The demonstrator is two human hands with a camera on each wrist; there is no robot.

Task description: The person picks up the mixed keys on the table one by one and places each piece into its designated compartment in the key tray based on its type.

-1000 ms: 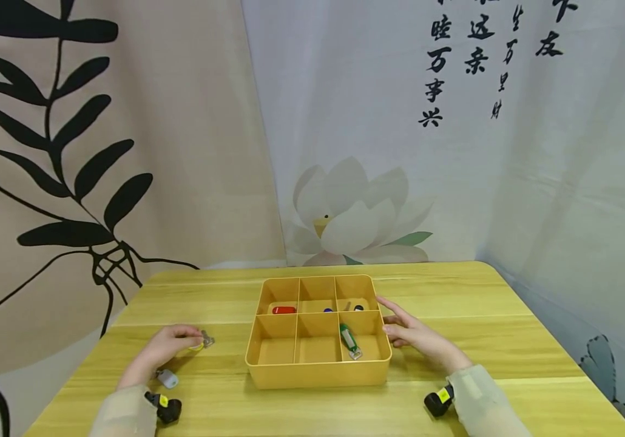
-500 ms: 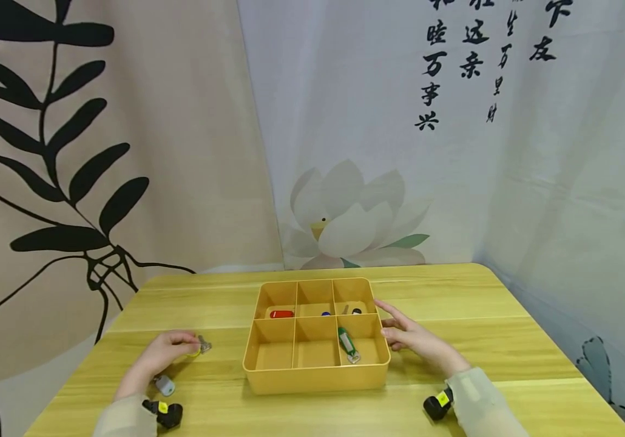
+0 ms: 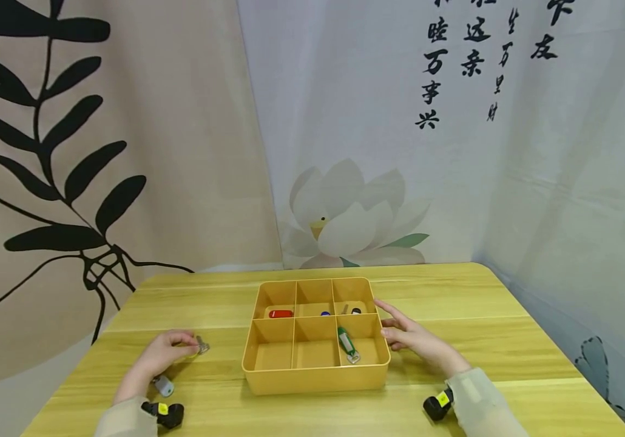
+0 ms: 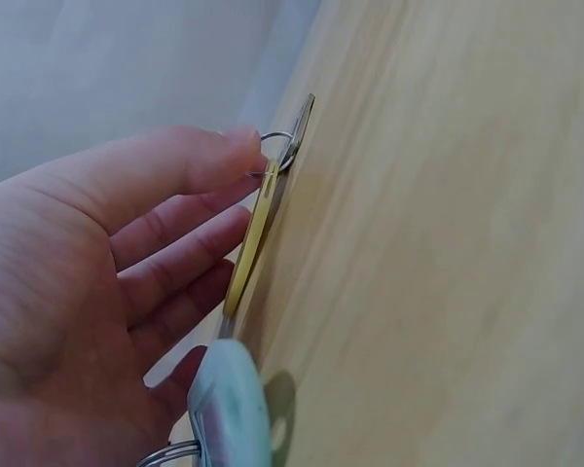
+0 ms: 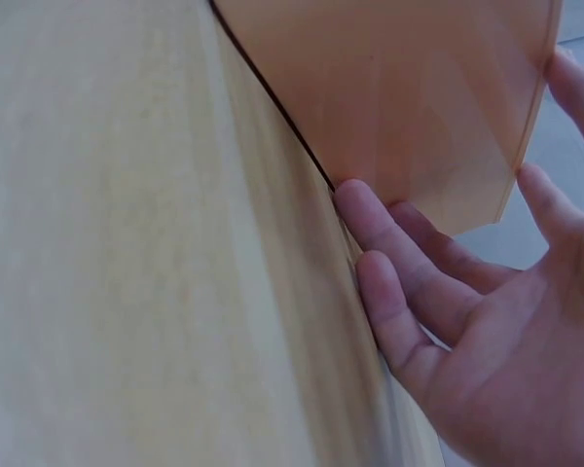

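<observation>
On the left part of the table, my left hand (image 3: 161, 357) pinches the metal ring of a yellow key tag (image 4: 253, 243) between thumb and forefinger. A key (image 4: 300, 131) hangs on that ring, low over the wood. Just below the hand lies a pale key tag (image 4: 236, 404) with its own ring. My right hand (image 3: 418, 341) rests against the right side of a yellow six-compartment box (image 3: 315, 383), fingers spread and loosely bent. A green key tag (image 3: 347, 343) lies in the front right compartment. A red tag (image 3: 281, 314) lies in the back left one.
Small blue (image 3: 325, 314) and dark (image 3: 356, 311) pieces show in the back middle and back right compartments, mostly hidden by dividers. The wooden table (image 3: 312, 416) ends at a printed cloth backdrop (image 3: 378, 133). A black wrist camera (image 3: 170, 416) sits on the left sleeve.
The head view has shifted slightly. My left fingers have closed in on the ring of the yellow tag, and less of the tag shows. The right hand stays against the box.
</observation>
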